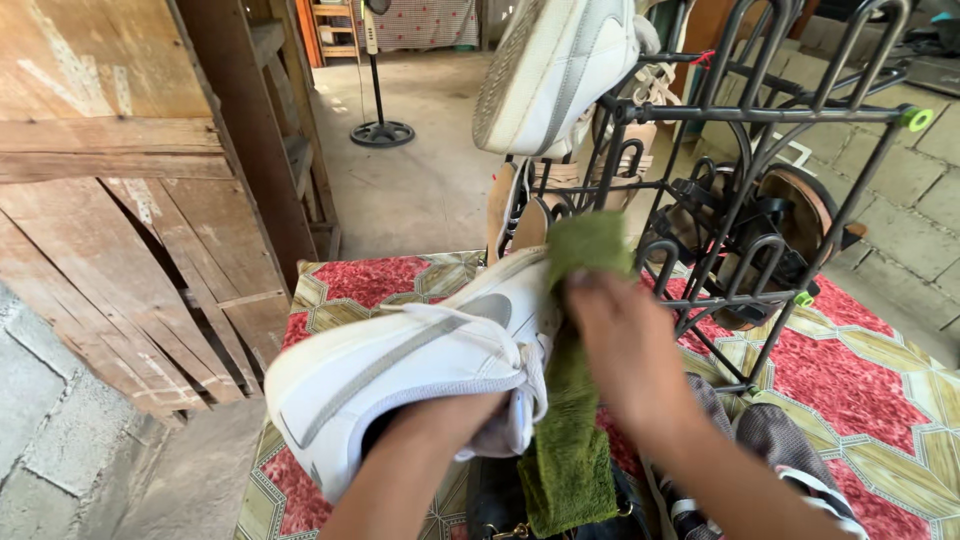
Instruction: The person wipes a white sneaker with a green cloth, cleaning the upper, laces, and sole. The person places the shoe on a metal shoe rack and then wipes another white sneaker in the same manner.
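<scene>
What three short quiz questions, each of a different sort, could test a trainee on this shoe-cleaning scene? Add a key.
1. True or false: the left hand is inside the white sneaker.
2. What does the right hand press against the sneaker? A) brush B) green cloth C) sponge
3. Fill in: a second white sneaker sits on top of the black ____.

Key: 1 true; 2 B; 3 shoe rack.
</scene>
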